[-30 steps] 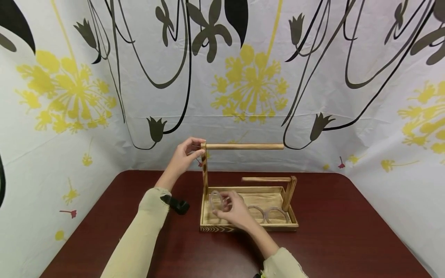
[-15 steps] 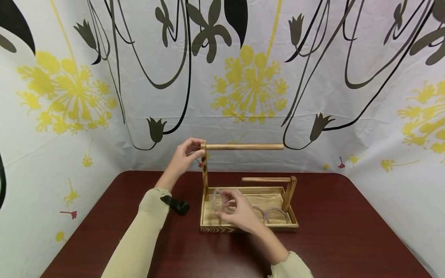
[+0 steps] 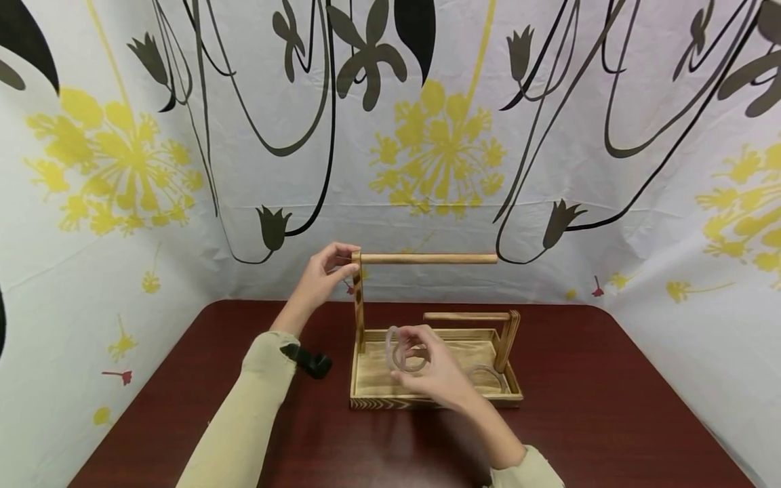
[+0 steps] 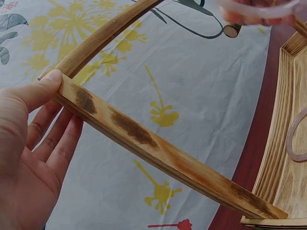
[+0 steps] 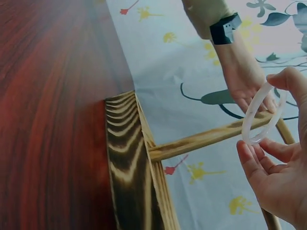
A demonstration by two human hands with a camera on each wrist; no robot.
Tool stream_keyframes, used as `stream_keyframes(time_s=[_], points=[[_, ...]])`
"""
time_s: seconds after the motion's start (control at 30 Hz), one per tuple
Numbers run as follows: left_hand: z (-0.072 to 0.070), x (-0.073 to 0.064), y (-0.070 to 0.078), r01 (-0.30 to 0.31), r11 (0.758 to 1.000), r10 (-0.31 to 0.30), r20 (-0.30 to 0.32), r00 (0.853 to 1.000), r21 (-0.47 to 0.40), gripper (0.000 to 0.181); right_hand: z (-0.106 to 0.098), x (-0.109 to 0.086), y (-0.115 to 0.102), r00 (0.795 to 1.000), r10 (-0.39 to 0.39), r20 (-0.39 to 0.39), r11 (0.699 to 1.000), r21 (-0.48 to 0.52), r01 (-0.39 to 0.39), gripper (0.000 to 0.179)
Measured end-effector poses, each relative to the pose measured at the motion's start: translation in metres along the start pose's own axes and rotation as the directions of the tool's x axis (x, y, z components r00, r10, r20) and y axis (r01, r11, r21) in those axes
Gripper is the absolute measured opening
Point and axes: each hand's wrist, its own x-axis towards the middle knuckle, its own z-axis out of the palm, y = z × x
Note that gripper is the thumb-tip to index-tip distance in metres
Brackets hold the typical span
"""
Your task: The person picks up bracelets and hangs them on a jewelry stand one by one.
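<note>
My left hand (image 3: 323, 271) grips the top of the tall post (image 3: 358, 305) of a wooden bracelet stand, where a round bar (image 3: 430, 259) runs off to the right. In the left wrist view the thumb (image 4: 53, 79) lies on one face of the post, with fingers behind it. Over the tray (image 3: 390, 402) of the stand, my right hand (image 3: 434, 366) pinches a pale, translucent bangle (image 5: 247, 125) upright between thumb and fingertips. A second bangle (image 3: 411, 369) lies in the tray behind it, partly covered by the hand. Another bangle (image 3: 488, 368) rests at the tray's right end.
A shorter post (image 3: 508, 342) at the tray's right end carries a lower bar (image 3: 466, 316) pointing left. The stand sits on a dark red table (image 3: 586, 407). A patterned cloth (image 3: 549, 135) hangs behind and at both sides.
My right hand has moved right and slightly up with the bangle, now overlapping the bangle in the tray in the head view. The left hand has stayed on the post.
</note>
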Motion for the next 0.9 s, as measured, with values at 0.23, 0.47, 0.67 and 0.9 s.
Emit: stream_keyframes(time_s=[0.23, 0.47, 0.67, 0.9], points=[[0.001, 0.002, -0.001, 0.005, 1.0, -0.005, 0.003, 1.0, -0.01, 0.03, -0.014, 0.002, -0.008, 0.999, -0.039, -0.021, 0.999, 0.008, 0.039, 0.064], [0.0, 0.002, -0.003, -0.003, 1.0, 0.003, 0.003, 1.0, -0.007, 0.03, -0.031, 0.004, -0.012, 0.995, -0.08, -0.06, 0.997, -0.011, 0.08, 0.063], [0.0, 0.002, -0.002, -0.005, 1.0, 0.005, -0.001, 1.0, -0.011, 0.029, -0.047, 0.003, -0.015, 0.99, -0.107, -0.092, 0.993, -0.062, 0.101, 0.061], [0.001, 0.002, -0.002, -0.008, 1.0, 0.008, 0.001, 1.0, -0.012, 0.029, -0.063, 0.004, -0.016, 0.984, -0.109, -0.142, 0.991, -0.089, 0.097, 0.059]])
